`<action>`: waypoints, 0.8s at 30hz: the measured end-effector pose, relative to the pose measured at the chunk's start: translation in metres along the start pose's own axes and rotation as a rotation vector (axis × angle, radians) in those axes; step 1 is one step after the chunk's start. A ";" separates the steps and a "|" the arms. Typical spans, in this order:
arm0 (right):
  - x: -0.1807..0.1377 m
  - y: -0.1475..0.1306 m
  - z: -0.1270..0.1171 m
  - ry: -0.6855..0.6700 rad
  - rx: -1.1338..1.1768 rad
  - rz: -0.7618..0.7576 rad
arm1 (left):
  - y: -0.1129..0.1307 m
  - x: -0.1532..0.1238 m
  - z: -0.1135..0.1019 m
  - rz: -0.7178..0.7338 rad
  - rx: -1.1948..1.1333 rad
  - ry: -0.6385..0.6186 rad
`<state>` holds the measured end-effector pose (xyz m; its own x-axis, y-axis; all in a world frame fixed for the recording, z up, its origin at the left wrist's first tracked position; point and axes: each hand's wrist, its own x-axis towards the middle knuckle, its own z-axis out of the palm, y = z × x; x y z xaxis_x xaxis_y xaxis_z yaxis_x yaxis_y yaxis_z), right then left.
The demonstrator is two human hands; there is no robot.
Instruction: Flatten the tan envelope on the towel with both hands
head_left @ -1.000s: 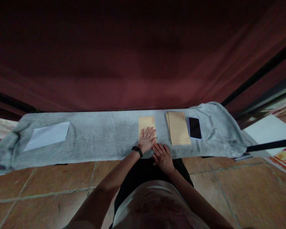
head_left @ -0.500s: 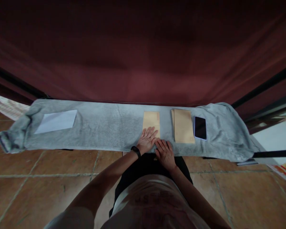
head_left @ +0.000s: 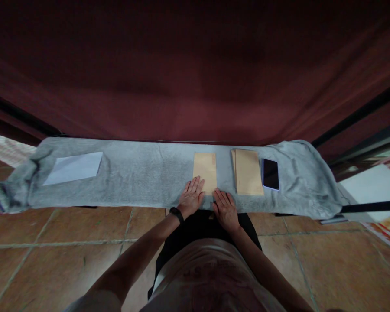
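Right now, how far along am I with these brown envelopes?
One brown envelope lies flat on the grey cloth, with your left hand and right hand flat at its near edge. A stack of brown envelopes waits beside a phone, and a white sheet lies far left, untouched.

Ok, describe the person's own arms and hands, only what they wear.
Both forearms are bare, with no sleeves in view. The left hand has a black band round its wrist. The right hand wears nothing: no glove, ring or watch shows.
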<state>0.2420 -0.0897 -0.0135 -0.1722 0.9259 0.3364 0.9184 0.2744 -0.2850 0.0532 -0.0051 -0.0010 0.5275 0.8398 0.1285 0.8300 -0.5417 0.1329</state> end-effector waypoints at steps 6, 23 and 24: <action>-0.001 0.002 -0.002 0.023 -0.020 0.025 | -0.006 -0.015 -0.001 -0.103 0.021 0.028; 0.007 -0.009 0.002 0.010 -0.038 0.030 | 0.000 -0.029 -0.008 -0.114 -0.030 0.036; 0.006 -0.005 0.002 0.019 -0.046 0.040 | -0.001 -0.028 -0.008 -0.128 -0.051 0.053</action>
<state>0.2355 -0.0856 -0.0117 -0.1285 0.9307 0.3425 0.9399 0.2244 -0.2572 0.0366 -0.0282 0.0033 0.4062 0.8999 0.1590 0.8791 -0.4323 0.2009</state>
